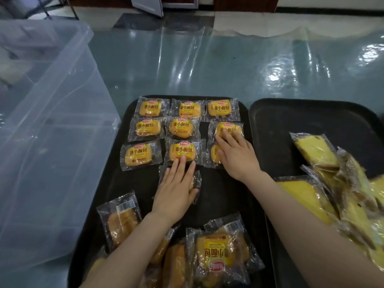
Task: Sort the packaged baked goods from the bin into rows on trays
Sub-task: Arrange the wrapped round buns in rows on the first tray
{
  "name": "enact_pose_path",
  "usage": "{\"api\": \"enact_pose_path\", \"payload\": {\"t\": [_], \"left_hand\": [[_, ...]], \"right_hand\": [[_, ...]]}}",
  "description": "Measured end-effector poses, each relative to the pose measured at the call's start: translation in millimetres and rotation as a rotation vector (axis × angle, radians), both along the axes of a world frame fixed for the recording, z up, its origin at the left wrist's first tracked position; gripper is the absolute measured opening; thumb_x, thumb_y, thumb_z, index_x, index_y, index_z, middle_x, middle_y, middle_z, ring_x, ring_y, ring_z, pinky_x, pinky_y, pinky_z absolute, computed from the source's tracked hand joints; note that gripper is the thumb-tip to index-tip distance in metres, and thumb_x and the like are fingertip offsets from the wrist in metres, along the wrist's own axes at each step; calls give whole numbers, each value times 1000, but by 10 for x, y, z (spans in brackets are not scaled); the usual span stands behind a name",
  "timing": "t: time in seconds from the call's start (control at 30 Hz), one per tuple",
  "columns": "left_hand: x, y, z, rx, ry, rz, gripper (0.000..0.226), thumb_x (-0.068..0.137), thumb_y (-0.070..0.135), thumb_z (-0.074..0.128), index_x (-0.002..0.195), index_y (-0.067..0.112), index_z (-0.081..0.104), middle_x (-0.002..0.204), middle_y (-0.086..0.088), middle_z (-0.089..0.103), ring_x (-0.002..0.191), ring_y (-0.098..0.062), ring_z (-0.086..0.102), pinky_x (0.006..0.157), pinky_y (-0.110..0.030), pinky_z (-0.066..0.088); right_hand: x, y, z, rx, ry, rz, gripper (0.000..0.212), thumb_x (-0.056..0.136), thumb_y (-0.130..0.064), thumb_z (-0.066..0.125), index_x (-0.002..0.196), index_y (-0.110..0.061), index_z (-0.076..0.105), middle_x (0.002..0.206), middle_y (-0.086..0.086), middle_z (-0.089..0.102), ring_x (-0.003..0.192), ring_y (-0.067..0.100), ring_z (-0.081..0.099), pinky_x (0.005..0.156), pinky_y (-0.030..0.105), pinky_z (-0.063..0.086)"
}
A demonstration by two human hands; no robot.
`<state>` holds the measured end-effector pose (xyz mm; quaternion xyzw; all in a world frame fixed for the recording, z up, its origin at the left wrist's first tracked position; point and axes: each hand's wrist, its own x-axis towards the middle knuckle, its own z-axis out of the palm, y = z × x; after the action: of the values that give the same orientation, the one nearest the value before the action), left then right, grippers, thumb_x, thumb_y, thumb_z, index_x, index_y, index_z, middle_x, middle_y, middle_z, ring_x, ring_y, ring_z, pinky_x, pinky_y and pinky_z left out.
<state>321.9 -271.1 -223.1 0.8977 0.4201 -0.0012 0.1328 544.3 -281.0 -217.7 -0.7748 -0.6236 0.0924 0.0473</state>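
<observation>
Left hand [176, 189] spread flat on bread packet [196, 185], left tray [224, 196]; right hand [235, 153] spread, pressing third-column packets [227, 129]

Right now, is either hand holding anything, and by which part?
Nothing lifted. Left hand lies flat on a bun packet; right hand lies flat on another packet.

From my remote seat: bare black tray [226, 196] lies open mid-frame between both hands; the clear bin [52, 142] walls off the left, bread packets [148, 128] crowd above, loose packets [220, 254] block the bottom edge.
</observation>
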Motion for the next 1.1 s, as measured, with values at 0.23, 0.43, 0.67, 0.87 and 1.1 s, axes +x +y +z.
{"api": "enact_pose_path", "payload": {"t": [0.23,0.43,0.67,0.87,1.1], "left_hand": [[86,43,39,-28,-73,45,79,95,50,39,145,25,-18,151,4,-26,138,-12,-25,112,-28,-11],[-63,-135,104,-57,-118,46,74,95,50,36,150,24,-7,154,8,-20,138,-6,-23,108,-23,-15],[-341,-165,214,-80,-138,95,70,97,44,38,151,25,-1,155,9,-13,138,-4,-18,110,-26,-9],[-511,-82,303,-127,-170,177,69,96,40,42,149,27,1,152,14,-12,137,-3,-17,111,-27,-6],[-602,-141,375,-198,-215,192,66,97,30,45,150,28,5,157,11,-4,136,0,-13,116,-31,3]], "right_hand": [[0,-2,69,-20,13,17,52,103,-42,23,153,-31,12,161,-7,0,147,25,-11,116,46,4],[-133,-359,111,-16,64,-13,58,101,-36,36,153,-23,14,161,-1,-2,147,21,-9,116,39,1],[-186,-250,145,-44,119,-118,62,102,-37,35,153,-16,7,161,3,-4,147,22,-5,117,40,4],[-174,5,69,-97,91,-108,63,100,-43,32,153,-19,10,161,2,-2,148,22,-2,118,48,5],[-163,-97,99,-15,64,-94,65,98,-45,38,153,-21,12,161,0,-2,147,22,-7,116,46,2]]}}
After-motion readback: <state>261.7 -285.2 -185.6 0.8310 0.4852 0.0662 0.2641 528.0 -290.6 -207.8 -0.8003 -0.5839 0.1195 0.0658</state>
